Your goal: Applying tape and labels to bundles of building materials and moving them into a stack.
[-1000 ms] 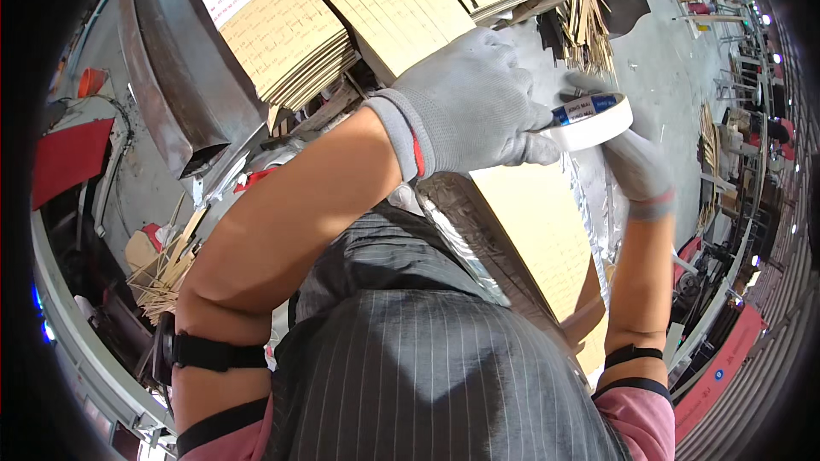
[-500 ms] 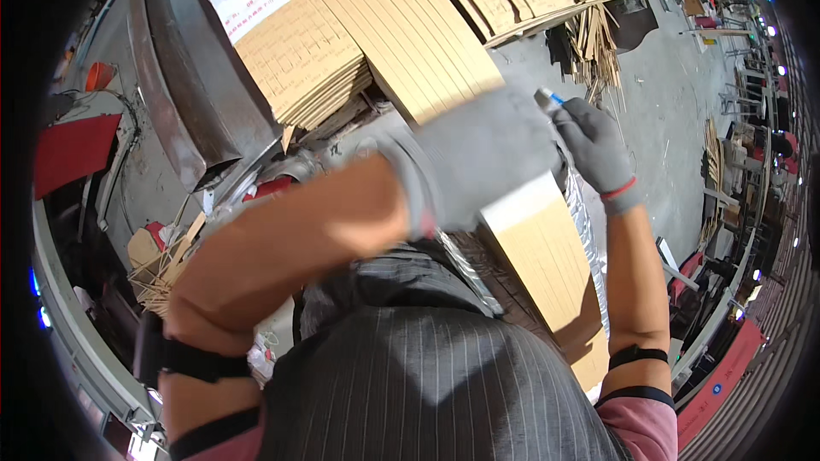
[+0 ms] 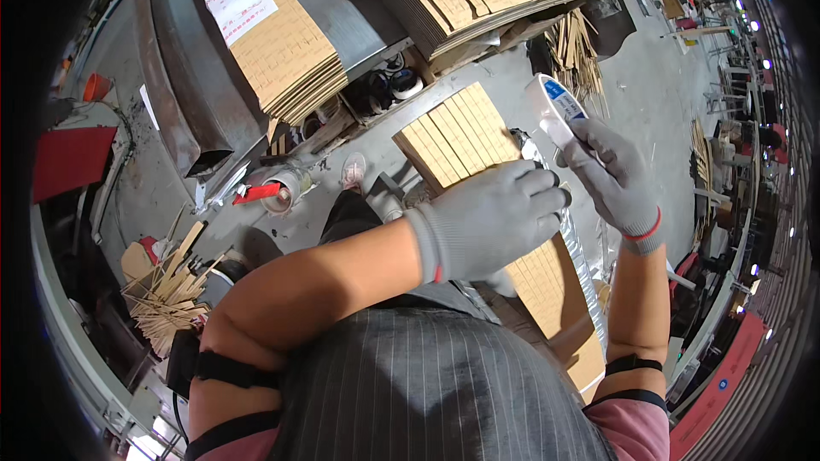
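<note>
A long bundle of light-brown boards (image 3: 457,138), edges packed side by side, slants from mid-picture toward the lower right beside my body. My left hand (image 3: 495,218), in a grey glove, lies across its top with the fingers curled over the right side. Just right of it, my gloved right hand (image 3: 611,175) grips a roll of whitish tape (image 3: 559,107) with a blue label inside the core. The roll stands clear above the bundle's right edge. Whether a strip of tape runs to my left hand, I cannot tell. Silvery wrapping (image 3: 581,269) lines the bundle's right side.
Stacked boards with paper sheets lie ahead at left (image 3: 273,43) and at right (image 3: 453,0). A curved metal trough (image 3: 184,77) runs along the left. On the floor are a bucket (image 3: 289,188), scrap strips (image 3: 166,303) and more strips (image 3: 574,47).
The bundle's far end now shows nearer me, away from the far stacks, uncovering a metal surface there. The tape roll has come clear of my left hand, and my right hand sits slightly lower.
</note>
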